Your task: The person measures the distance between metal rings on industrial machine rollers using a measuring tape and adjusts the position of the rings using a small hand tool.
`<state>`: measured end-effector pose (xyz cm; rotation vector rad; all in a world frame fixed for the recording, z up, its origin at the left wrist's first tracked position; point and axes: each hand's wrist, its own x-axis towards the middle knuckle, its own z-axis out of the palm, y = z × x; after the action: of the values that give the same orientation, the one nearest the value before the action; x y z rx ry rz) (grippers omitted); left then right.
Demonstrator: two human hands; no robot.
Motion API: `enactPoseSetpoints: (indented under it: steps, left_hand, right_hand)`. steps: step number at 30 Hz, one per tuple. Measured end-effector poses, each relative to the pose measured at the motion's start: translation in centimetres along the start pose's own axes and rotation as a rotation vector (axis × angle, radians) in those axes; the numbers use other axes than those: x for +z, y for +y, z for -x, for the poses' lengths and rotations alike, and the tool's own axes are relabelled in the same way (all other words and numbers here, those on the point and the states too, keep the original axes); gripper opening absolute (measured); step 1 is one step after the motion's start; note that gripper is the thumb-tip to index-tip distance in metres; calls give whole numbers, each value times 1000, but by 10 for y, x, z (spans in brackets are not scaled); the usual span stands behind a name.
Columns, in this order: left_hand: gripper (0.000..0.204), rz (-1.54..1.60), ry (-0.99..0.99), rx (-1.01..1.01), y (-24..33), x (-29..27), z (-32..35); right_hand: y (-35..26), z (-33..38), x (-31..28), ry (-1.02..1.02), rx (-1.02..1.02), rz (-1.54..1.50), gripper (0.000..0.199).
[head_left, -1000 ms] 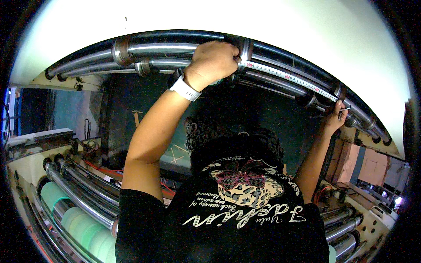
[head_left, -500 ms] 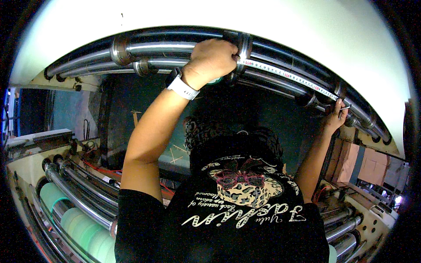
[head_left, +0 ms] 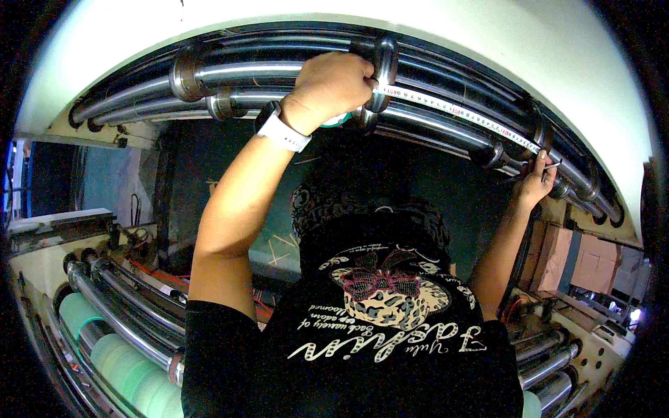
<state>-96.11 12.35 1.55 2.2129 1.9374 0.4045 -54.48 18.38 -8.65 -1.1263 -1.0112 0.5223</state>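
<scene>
A white tape measure [head_left: 456,109] with its blade pulled out runs along a metal roller [head_left: 446,130], from a ring collar [head_left: 385,73] to another collar [head_left: 543,128] farther right. My left hand [head_left: 334,85] is closed around the tape measure beside the first collar; part of its green case shows below the palm, the rest is hidden. At the blade's far end my right hand [head_left: 536,182] pinches the tape by the right collar. A thin metal rod [head_left: 552,166] sticks out between the same fingers; its kind cannot be made out.
More collars [head_left: 185,73] sit on the parallel rollers to the left. A pale machine cover [head_left: 334,15] arches above. Behind me, at the lower left, are more steel rollers and a green-banded roller [head_left: 122,362]. Cardboard [head_left: 596,265] stands at the right.
The view has shifted slightly, and my left hand appears a little higher and farther left. Both hands keep their hold, with the tape still stretched between them.
</scene>
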Motion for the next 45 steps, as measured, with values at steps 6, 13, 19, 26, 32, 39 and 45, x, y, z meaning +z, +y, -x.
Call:
enactPoseSetpoints:
  steps: [6, 13, 19, 26, 32, 39, 45]
  left_hand:
    - [23, 13, 6, -10, 0, 1, 1]
    - [25, -8, 16, 7, 0, 2, 1]
    - [24, 20, 4, -3, -3, 4, 0]
    - [22, -2, -72, -46, 1, -6, -2]
    - [24, 42, -131, -79, -1, -4, -4]
    - [25, 9, -190, -56, -2, -8, -7]
    - [23, 35, -140, -45, -2, -7, -5]
  right_hand:
    - [-3, 3, 1, -17, 58, -71, 13]
    - [-4, 3, 1, -5, 54, -81, 13]
    - [5, 4, 2, 22, -52, 64, 15]
    - [2, 8, 8, 8, -23, -57, 13]
    - [3, 6, 11, 12, -208, 45, 13]
    - [2, 8, -1, -28, -11, 2, 13]
    - [-13, 11, 9, -33, 33, -26, 13]
